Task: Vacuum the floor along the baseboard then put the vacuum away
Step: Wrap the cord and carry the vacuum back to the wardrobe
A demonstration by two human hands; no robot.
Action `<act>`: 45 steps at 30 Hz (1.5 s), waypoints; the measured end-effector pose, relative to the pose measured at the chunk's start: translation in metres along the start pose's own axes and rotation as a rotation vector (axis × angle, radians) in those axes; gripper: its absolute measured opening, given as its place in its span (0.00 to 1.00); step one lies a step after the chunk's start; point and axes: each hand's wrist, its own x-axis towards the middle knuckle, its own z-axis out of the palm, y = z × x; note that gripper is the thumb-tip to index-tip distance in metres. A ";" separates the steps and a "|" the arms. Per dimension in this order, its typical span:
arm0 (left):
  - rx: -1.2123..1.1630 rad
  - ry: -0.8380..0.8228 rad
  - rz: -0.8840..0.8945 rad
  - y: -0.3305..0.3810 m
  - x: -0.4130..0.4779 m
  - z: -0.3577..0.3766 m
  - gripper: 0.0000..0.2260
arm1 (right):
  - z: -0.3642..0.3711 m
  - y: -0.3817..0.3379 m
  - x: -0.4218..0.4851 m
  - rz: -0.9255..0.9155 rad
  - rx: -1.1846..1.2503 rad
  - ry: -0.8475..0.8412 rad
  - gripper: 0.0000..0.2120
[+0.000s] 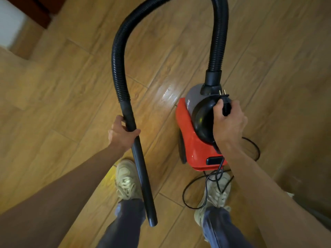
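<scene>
Both grips are full. Left hand is wrapped tight around the black wand, up near where the ribbed hose joins it, with the wand's open end hanging down between the two pale sneakers. Right hand is clamped over the black carry handle of the red vacuum, and the plug is pinned under those same fingers, its two prongs poking up past the knuckles. The canister sits right under that hand, low over the wood-look floor; whether it touches the floor or is lifted clear of it, I can't tell. The hose arches up from the vacuum's top, out of sight, and comes back down to the left hand. Loose black cord spills out of the rear of the canister and loops across the right shoe and the floor, trailing out to the right as well. Far upper left, a white wall with a dark strip beside it, well apart from everything.
</scene>
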 end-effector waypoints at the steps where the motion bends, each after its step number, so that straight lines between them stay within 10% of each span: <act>1: -0.017 0.008 0.000 0.007 -0.010 -0.010 0.19 | -0.009 -0.011 -0.002 -0.011 0.014 -0.005 0.17; 26: -0.370 0.428 0.059 0.132 -0.339 -0.263 0.21 | -0.289 -0.312 -0.078 -0.613 0.018 -0.225 0.11; 45: -0.479 0.856 -0.033 -0.024 -0.535 -0.490 0.21 | -0.309 -0.503 -0.352 -0.966 0.124 -0.478 0.09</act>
